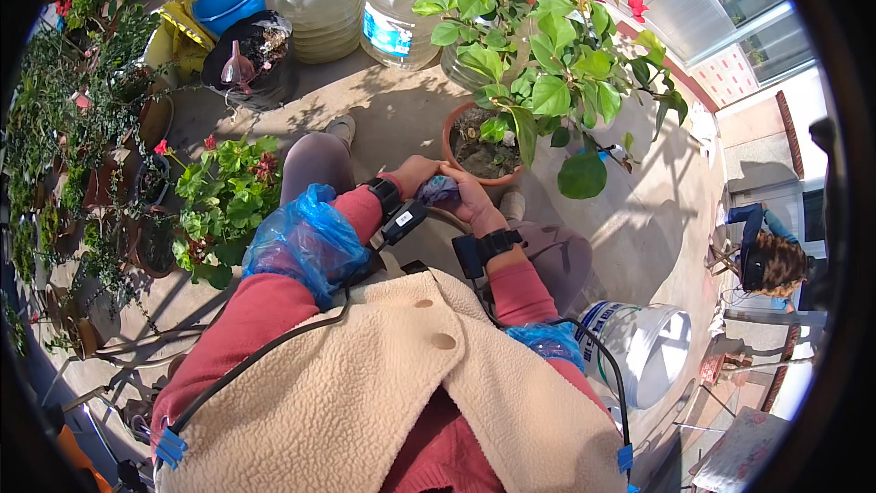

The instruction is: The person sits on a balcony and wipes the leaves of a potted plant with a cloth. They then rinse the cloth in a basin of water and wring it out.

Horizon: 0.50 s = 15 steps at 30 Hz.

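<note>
My left hand (415, 175) and my right hand (473, 197) meet over my lap, fingertips together. Between them is a crumpled bluish-purple cloth (439, 190), partly covered by my fingers. Both hands grip it. Just beyond them stands an orange-brown flowerpot (448, 133) holding soil (484, 156) and a leafy bougainvillea (551, 92) with pink-red bracts. My fingertips are close to the pot's rim; whether they touch it I cannot tell.
Large water bottles (318, 3), a blue bucket (229, 3) and a black pot (263, 79) with a funnel (237, 68) stand ahead. Potted geraniums (226, 202) are at left. A white bucket (626, 349) lies at right. A person (763, 253) sits farther right.
</note>
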### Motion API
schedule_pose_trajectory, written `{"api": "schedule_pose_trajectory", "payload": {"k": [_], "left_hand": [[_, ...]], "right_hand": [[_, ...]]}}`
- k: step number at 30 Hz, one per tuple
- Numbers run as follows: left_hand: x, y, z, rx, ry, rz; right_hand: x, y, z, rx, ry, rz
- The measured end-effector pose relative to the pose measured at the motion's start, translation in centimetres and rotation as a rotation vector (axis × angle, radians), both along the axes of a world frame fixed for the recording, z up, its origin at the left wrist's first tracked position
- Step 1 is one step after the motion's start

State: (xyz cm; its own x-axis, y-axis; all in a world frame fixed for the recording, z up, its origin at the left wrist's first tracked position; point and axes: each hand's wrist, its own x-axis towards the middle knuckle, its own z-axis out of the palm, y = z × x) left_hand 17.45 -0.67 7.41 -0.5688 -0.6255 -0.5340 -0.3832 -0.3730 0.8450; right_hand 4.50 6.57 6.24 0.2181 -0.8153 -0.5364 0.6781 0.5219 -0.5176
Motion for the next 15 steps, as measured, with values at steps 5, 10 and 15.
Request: {"api": "schedule_pose_trajectory", "payload": {"k": [5,10,15], "left_hand": [[2.0,0.6,2.3,0.174,0.289,0.003],[3.3,0.1,4.1,0.426,0.354,0.064],[5.4,-0.3,5.1,-0.05,0.305,0.03]], "right_hand": [[1.2,1.4,3.3,-0.156,0.067,0.066],[2.1,1.9,5.7,-0.29,0.007,0.047],[1.7,1.9,6.8,-0.148,0.166,0.037]]}}
